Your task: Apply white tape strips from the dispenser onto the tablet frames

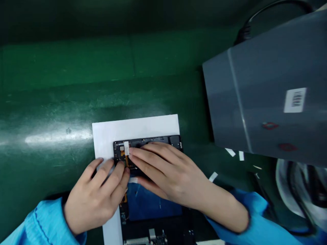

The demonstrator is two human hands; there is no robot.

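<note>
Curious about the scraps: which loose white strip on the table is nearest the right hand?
The white strip beside the right hand's wrist; the others lie farther off, beside the grey box.

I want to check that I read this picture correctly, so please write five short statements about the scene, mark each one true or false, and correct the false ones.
1. The left hand and the right hand are both at the opened device. True.
2. The sleeves are red. False: they are bright blue.
3. A short white strip on the device is close to the right hand. True.
4. The grey box stands at the picture's left. False: it is at the right.
5. The device lies over a black sheet. False: the sheet is white.
</note>
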